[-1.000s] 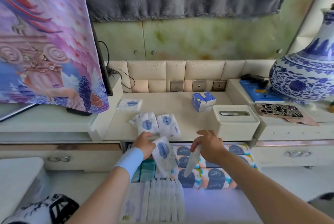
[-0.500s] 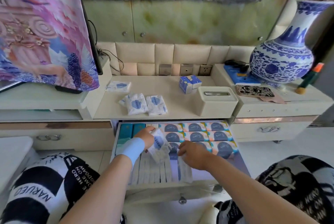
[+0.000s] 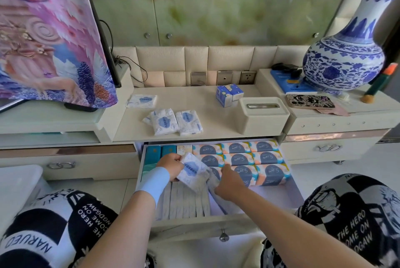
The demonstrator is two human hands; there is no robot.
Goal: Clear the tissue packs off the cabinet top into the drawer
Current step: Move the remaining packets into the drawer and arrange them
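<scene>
Judging it roughly midway. Pinching one tissue pack (image 3: 192, 173) in the left grip (image 3: 171, 166), thumb and fingers curled round its left end. Holding it tilted just above the open drawer (image 3: 216, 223), not yet setting it down.

Reaching with the right grip (image 3: 229, 183) into the right end of the upright row of packs (image 3: 184, 203) at the drawer's front. Hiding most of its fingers under the held pack, so not calling it spread or clamped.

Counting as stowed: that upright row, plus the orange-and-blue packs (image 3: 240, 158) filling the back of the drawer.

Leaving on the surface (image 3: 207, 129): one flat pack (image 3: 141, 101) near the back left and a pair of packs (image 3: 165, 121) side by side near the front edge. Possibly seeing a third peeking from under the pair's left side, too covered for calling.

Not deciding on the small blue boxes (image 3: 229, 95) beside the tissue box (image 3: 264, 114): packs or not, print too small. Losing the drawer's front-left corner behind the left forearm.
</scene>
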